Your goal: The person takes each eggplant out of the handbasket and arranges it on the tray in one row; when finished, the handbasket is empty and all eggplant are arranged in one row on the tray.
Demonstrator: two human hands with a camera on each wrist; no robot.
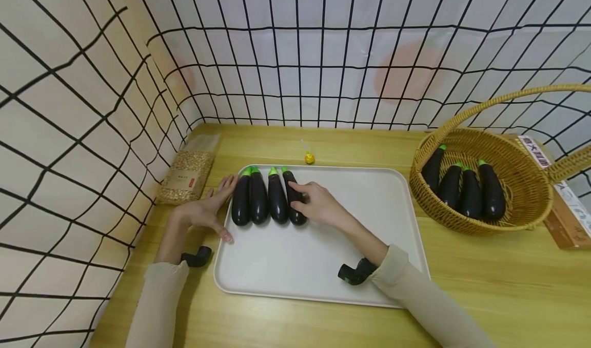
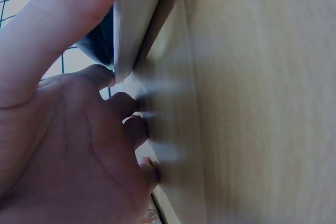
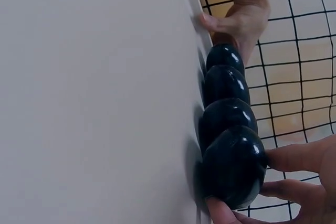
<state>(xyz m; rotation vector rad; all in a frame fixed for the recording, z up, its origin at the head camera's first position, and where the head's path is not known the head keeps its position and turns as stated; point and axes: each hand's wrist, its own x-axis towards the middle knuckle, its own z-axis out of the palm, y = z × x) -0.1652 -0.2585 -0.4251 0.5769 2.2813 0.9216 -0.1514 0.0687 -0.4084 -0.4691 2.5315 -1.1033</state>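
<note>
Several dark eggplants [image 1: 259,199] lie side by side at the left of a white tray [image 1: 281,266], green stem ends toward the back. My right hand [image 1: 320,204] holds the rightmost eggplant [image 1: 297,218] of the row from above; in the right wrist view its fingers touch the sides of that eggplant [image 3: 233,163]. My left hand [image 1: 205,212] is at the tray's left edge with its fingers spread, thumb near the rim and fingertips close to the leftmost eggplant [image 1: 241,201]. In the left wrist view, the left palm [image 2: 73,145] faces the tray's side wall [image 2: 134,19].
A wicker basket [image 1: 531,199] with more eggplants [image 1: 491,191] stands right of the tray, a long box [image 1: 570,219] beside it. A bag of grains [image 1: 184,176] lies at the left. Behind the tray sits a small yellow item [image 1: 309,157]. Black netting [image 1: 297,65] encloses the back and left.
</note>
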